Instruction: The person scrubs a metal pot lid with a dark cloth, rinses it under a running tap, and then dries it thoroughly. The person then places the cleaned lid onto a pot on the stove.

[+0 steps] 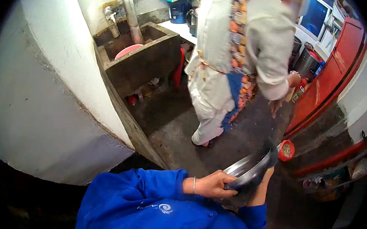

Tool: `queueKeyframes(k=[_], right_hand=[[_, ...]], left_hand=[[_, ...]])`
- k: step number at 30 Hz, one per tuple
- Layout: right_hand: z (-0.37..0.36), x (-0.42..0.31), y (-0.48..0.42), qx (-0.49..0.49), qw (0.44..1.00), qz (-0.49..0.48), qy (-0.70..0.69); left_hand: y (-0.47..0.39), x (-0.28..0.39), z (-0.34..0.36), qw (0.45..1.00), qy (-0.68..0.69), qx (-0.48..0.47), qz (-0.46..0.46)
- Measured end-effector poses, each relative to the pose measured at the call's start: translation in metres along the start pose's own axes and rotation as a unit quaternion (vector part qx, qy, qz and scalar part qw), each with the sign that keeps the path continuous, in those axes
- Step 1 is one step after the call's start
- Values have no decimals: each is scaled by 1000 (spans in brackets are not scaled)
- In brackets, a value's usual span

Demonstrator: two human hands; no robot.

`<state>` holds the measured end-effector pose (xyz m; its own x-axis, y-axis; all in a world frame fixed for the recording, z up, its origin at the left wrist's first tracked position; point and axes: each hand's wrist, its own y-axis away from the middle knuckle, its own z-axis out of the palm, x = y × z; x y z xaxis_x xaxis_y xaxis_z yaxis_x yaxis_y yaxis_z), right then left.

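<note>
My left hand, with a bangle at the wrist, grips the near rim of a shiny metal basin. The thumb and fingers pinch that rim. The basin is tilted, and only part of its inside shows. My right hand is against the basin's right side; its fingers are mostly hidden behind a dark blurred patch at the rim, which I cannot identify. Both arms wear blue sleeves. Beyond the basin, another person in light clothes and a patterned apron stands turned away from me.
A concrete sink with a pink basin stands ahead left, beside a white wall. A red door is at the right. Near its foot sits a red container. Dark floor lies between.
</note>
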<state>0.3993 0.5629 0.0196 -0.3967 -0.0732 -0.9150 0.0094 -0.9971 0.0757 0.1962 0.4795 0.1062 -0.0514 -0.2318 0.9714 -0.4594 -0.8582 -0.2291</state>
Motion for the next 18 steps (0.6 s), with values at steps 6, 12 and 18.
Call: queueKeyframes(k=[6, 12, 18], right_hand=[[-16, 46, 26, 8, 999, 40, 5], [45, 73, 32, -88, 995, 17, 46], [103, 67, 63, -236, 958, -83, 138]], left_hand=[[2, 15, -6, 999, 34, 32, -5], [-10, 26, -5, 945, 239, 216, -59], [-14, -14, -26, 922, 142, 358, -35]])
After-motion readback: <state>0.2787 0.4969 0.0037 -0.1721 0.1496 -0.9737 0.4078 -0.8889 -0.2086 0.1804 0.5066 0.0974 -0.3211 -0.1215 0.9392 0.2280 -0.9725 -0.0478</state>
